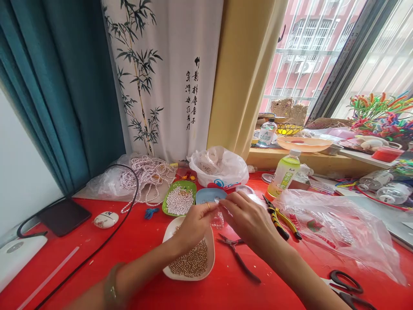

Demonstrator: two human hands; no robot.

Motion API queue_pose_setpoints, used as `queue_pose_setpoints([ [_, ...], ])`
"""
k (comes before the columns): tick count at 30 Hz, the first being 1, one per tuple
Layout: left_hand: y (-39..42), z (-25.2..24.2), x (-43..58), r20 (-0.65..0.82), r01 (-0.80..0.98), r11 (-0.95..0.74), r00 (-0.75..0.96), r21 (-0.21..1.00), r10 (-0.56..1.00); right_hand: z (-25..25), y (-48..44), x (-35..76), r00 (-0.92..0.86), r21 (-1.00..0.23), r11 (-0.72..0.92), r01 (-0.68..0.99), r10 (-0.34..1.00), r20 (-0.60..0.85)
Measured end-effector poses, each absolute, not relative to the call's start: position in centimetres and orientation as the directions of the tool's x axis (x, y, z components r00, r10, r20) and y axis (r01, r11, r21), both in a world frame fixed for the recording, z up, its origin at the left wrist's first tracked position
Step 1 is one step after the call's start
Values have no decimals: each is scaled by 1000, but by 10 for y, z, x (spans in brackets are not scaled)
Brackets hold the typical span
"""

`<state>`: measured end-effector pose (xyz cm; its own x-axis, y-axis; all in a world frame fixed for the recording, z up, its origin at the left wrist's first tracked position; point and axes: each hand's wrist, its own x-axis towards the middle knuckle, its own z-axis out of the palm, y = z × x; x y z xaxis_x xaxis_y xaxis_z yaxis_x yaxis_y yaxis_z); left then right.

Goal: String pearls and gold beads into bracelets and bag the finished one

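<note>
Your left hand [193, 224] and right hand [247, 217] meet fingertip to fingertip, both pinched shut on a small clear beaded piece [218, 218], held just above the white dish of gold beads [192, 260] on the red surface [129, 241]. Pliers [237, 254] lie right of the dish.

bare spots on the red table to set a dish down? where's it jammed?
Free: the red table between the black cable and the white dish of gold beads; also the near edge between the red pliers and the scissors. Crowded: behind both hands, around the green tray, and under the plastic bag to the right.
</note>
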<state>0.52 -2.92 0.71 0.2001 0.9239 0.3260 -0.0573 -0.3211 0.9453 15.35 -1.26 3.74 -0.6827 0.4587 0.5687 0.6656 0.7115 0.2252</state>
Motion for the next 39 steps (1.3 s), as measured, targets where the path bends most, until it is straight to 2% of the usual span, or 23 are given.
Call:
queue_pose_setpoints([
  [3,-31,8,4,333,29,-345,202,938,921,36,-12,152,-682,197,728,657,463,566],
  [5,-31,7,4,332,38,-348,225,937,916,35,-9,150,-632,102,738,668,489,602],
  [7,-28,5,4,314,0,-322,229,947,922,34,-6,149,-504,-135,725,675,587,634],
  [9,-23,3,3,267,-68,-259,213,964,940,32,0,149,-369,-388,668,635,704,607],
  [11,-17,1,-2,195,-156,-166,200,974,960,30,10,153,-267,-532,597,600,777,571],
  [14,-9,2,-14,98,-247,-64,128,967,987,32,36,167,-113,-630,510,585,821,559],
  [19,2,-5,-44,-19,-336,-25,-128,941,992,66,101,178,29,-746,433,506,856,517],
  [22,2,-13,-54,-97,-415,23,-159,909,983,90,138,163,16,-762,421,492,871,491],
  [27,-2,-14,-59,-121,-463,47,-131,885,984,91,176,130,-199,-700,407,588,911,362],
  [32,-1,-8,-62,-103,-474,38,-113,880,988,73,192,125,-383,-469,380,798,919,93],
  [36,4,-12,-61,-90,-480,31,-102,877,991,80,194,128,-430,-261,421,869,903,27],
  [39,8,-18,-59,-84,-468,42,-68,883,994,92,190,125,-512,-163,506,847,859,8],
])
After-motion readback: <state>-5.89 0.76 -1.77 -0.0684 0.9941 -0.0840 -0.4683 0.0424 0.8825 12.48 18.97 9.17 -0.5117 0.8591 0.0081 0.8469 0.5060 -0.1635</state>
